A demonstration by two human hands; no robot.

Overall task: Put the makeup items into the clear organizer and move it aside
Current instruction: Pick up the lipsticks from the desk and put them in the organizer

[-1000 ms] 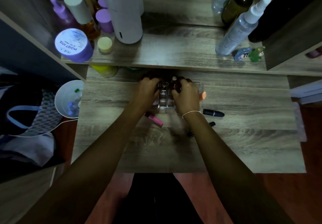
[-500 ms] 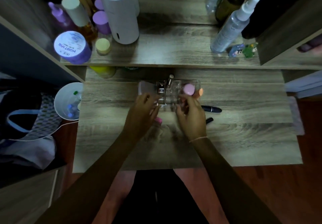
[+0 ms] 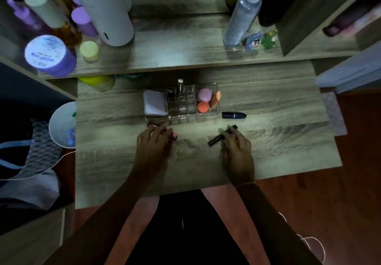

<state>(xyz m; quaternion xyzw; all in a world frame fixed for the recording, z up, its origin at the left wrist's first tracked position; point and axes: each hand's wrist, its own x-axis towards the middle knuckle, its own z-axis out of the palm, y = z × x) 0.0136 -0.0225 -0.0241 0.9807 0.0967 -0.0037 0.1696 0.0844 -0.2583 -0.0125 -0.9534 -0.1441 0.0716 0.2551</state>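
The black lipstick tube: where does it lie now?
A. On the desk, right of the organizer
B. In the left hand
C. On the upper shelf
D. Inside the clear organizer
A: the black lipstick tube lies on the desk just right of the clear organizer, untouched.

The left hand [image 3: 153,143] covers most of a pink tube [image 3: 174,135]. Bottles on the shelf [image 3: 175,46] are blurred, tops cut off by the upper edge.
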